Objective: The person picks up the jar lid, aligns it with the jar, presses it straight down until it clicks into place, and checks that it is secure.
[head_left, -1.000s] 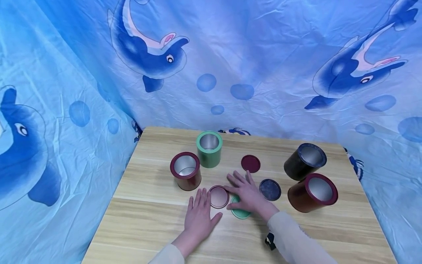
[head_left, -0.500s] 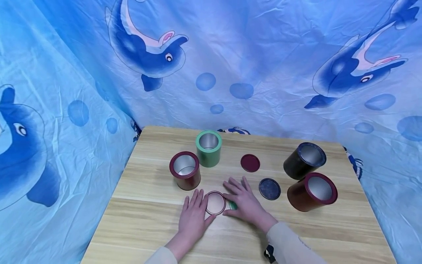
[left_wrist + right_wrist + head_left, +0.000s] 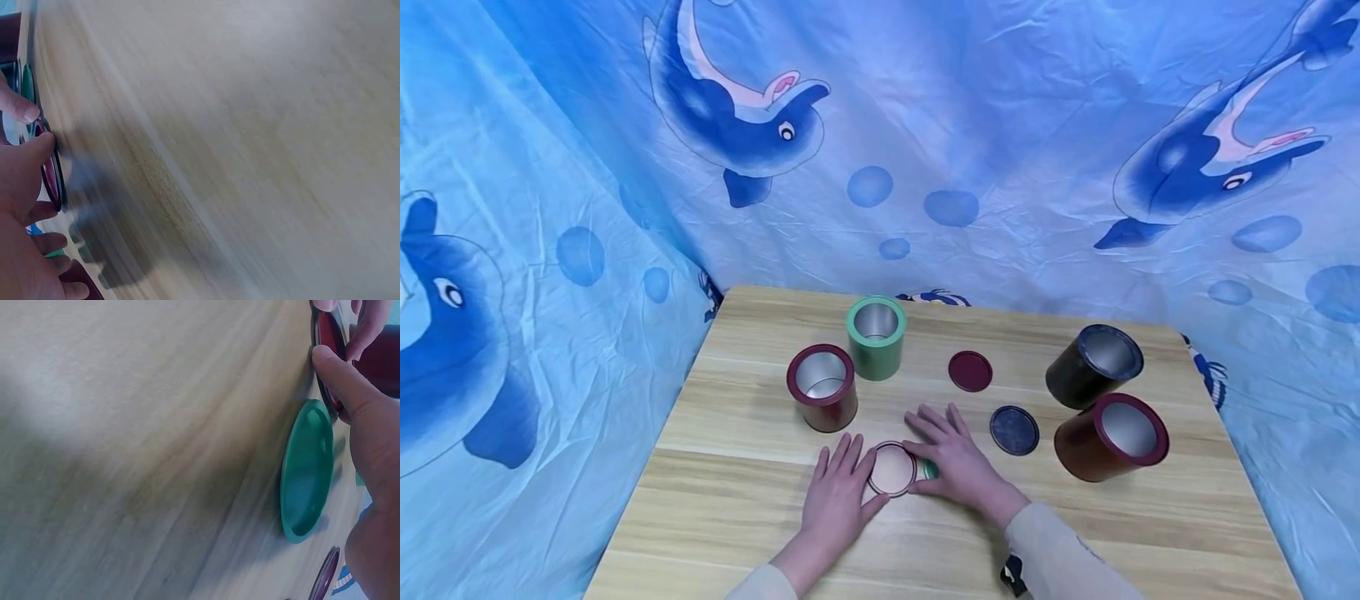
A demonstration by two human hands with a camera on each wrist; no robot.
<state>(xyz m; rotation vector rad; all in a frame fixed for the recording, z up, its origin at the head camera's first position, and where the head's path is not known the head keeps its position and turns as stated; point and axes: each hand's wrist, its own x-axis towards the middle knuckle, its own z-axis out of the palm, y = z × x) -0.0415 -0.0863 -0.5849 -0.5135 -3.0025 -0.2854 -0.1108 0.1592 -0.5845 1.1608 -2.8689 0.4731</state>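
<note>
A dark red round lid (image 3: 892, 469) lies between both hands, low over the tabletop. My left hand (image 3: 833, 510) grips its left edge, thumb at the near side and fingers along the far side. At the right edge, my right hand (image 3: 964, 467) holds it between thumb and index finger; the other fingers are spread. Seen from the left wrist, the lid (image 3: 52, 172) shows edge-on with both thumbs at its rim. Under the right palm sits a green lid (image 3: 308, 472), mostly hidden in the head view.
A red can (image 3: 831, 412) and a green can (image 3: 877, 362) stand open-topped at the back left. To the right are a black can (image 3: 1075, 375) and a larger red can (image 3: 1082, 448). Another dark red lid (image 3: 970, 371) and a dark blue lid (image 3: 1015, 430) lie on the wooden table (image 3: 730, 500).
The right hand has drawn back from over the green lid and taken the dark red lid's right edge. The left hand closed on its left edge, and the lid moved slightly nearer the body.
</note>
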